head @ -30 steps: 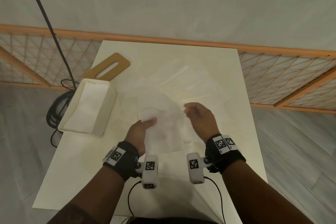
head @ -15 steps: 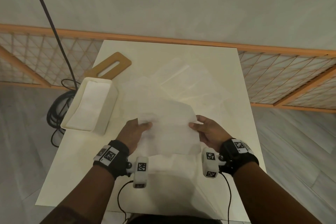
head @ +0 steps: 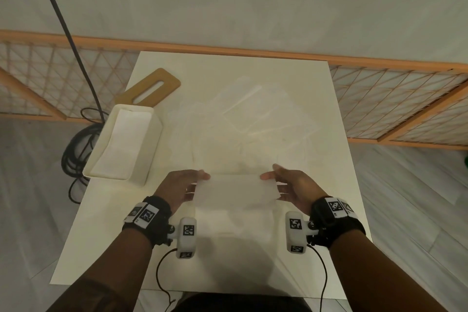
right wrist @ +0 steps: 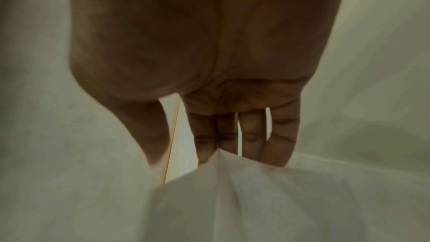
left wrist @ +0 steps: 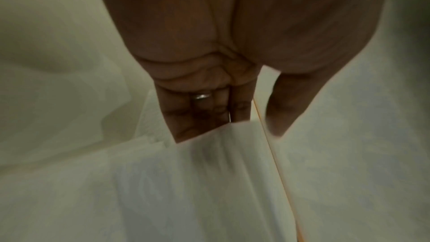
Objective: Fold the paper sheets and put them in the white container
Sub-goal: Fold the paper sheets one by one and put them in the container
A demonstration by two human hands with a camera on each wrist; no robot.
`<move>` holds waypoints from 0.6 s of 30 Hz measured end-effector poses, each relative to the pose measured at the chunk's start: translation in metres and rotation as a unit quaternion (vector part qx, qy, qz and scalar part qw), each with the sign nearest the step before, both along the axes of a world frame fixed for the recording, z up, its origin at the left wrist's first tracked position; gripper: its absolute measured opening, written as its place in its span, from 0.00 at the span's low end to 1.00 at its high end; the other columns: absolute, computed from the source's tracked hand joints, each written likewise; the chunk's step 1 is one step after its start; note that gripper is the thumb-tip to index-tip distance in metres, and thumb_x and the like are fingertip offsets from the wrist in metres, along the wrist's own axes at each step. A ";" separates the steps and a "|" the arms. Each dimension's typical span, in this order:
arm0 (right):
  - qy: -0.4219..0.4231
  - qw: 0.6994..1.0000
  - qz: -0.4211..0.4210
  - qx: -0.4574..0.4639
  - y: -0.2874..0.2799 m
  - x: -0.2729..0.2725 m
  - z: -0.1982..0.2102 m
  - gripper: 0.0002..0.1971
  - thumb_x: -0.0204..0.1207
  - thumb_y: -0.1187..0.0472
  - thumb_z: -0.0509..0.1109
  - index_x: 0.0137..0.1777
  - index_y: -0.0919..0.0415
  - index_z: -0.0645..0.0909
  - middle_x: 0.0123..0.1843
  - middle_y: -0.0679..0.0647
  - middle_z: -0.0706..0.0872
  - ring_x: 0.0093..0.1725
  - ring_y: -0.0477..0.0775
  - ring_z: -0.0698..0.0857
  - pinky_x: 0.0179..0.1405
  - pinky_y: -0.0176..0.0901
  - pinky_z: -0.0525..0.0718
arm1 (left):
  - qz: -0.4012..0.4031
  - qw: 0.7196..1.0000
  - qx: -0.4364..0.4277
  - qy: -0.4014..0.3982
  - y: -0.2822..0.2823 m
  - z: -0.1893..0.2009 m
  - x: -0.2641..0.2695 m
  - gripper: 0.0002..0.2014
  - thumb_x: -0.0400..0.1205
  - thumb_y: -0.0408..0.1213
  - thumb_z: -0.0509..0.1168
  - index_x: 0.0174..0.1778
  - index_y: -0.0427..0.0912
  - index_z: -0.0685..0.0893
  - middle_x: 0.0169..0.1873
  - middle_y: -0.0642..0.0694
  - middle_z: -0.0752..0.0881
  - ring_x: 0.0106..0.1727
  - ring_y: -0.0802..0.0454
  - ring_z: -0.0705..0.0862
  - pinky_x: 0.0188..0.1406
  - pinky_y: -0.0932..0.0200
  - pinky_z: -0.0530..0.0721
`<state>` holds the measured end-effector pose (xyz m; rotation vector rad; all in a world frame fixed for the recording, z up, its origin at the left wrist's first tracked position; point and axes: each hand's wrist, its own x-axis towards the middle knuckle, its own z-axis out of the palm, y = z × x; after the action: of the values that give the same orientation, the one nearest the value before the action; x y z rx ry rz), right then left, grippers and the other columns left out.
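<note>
A folded white paper sheet point(head: 236, 191) is held just above the near middle of a white table point(head: 329, 185), stretched flat between two hands. The left hand point(head: 178, 189) holds its left end: straight fingers point(left wrist: 200, 117) run under the paper and the thumb point(left wrist: 284, 109) points out alongside, above the edge (whether it presses down on the sheet cannot be told). The right hand point(head: 295, 189) holds the right end in the same way, fingers point(right wrist: 251, 135) extended against the paper's edge, thumb point(right wrist: 149, 132) apart from them. A crease runs along the sheet in the right wrist view.

Beyond the held sheet, more loose paper sheets point(head: 243, 129) lie spread and overlapping across the middle and far part of the table, pale and hard to tell apart. To the left, at the table's left edge, stands the white container point(head: 152, 149), an open rectangular box with folded white paper inside. Just behind it lies a flat wooden board point(head: 164, 78) with a slot-shaped handle. Black cables point(head: 76, 154) coil on the floor to the left of the table, and a wooden lattice screen point(head: 392, 104) runs along the far side.
</note>
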<state>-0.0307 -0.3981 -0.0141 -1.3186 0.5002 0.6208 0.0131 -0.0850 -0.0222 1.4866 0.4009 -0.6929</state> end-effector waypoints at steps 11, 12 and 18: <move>-0.019 0.976 0.128 -0.176 0.010 -0.026 -0.024 0.15 0.74 0.74 0.77 0.58 0.58 0.90 0.54 0.52 0.83 0.44 0.52 0.88 0.42 0.39 0.90 | -0.248 0.912 0.291 -0.146 0.001 -0.029 -0.018 0.15 0.80 0.26 0.70 0.38 0.54 0.89 0.42 0.55 0.87 0.39 0.57 0.84 0.40 0.62 0.81; -0.022 0.968 0.145 -0.203 0.010 -0.027 -0.027 0.15 0.74 0.73 0.77 0.57 0.57 0.90 0.53 0.51 0.83 0.43 0.51 0.87 0.41 0.39 0.89 | -0.262 0.901 0.308 -0.157 0.001 -0.032 -0.020 0.15 0.80 0.27 0.70 0.38 0.55 0.88 0.45 0.57 0.86 0.43 0.59 0.84 0.42 0.64 0.78; -0.060 0.891 0.234 -0.384 0.016 -0.020 -0.042 0.06 0.74 0.59 0.80 0.50 0.50 0.91 0.49 0.50 0.90 0.49 0.50 0.87 0.50 0.37 0.84 | -0.315 0.863 0.345 -0.192 -0.001 -0.045 -0.025 0.19 0.75 0.24 0.70 0.33 0.57 0.82 0.46 0.53 0.80 0.41 0.61 0.79 0.47 0.66 0.75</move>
<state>-0.0507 -0.3822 -0.0558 -2.2601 0.3267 0.7631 -0.0114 -0.0862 -0.0676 2.4397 -0.2033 -0.7685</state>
